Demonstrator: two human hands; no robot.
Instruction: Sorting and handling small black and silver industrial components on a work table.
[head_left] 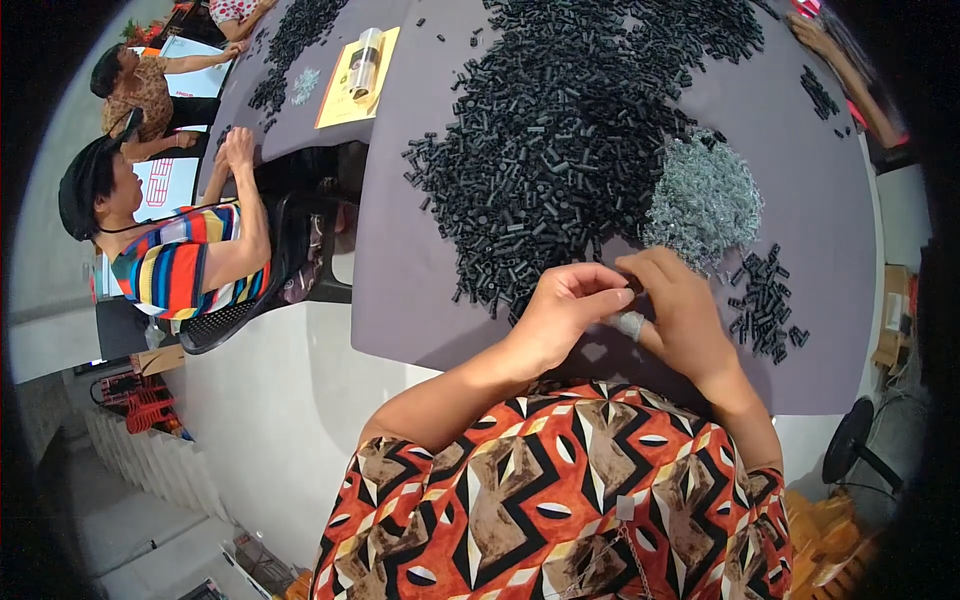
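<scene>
My left hand [565, 312] and my right hand [680, 308] meet over the near part of the table, fingertips touching. Thumb and forefinger of the left are pinched together, and the fingers of the right curl in against them. Whatever lies between the fingertips is too small and too covered to name. A whitish wrap [630, 323] is around my right thumb. Just beyond the hands spreads a large heap of short black tubular pieces [545, 190]. A pile of small clear, glittering pieces [705, 195] sits beyond my right hand, and a smaller group of black pieces [765, 305] lies to its right.
The grey-purple tabletop [410, 270] carries all the piles. At the left, a person in a striped top [190, 250] sits on a black chair [290, 250]. A yellow sheet [350, 90] bears a clear container [366, 68]. Another person's arm [850, 75] reaches in at the far right.
</scene>
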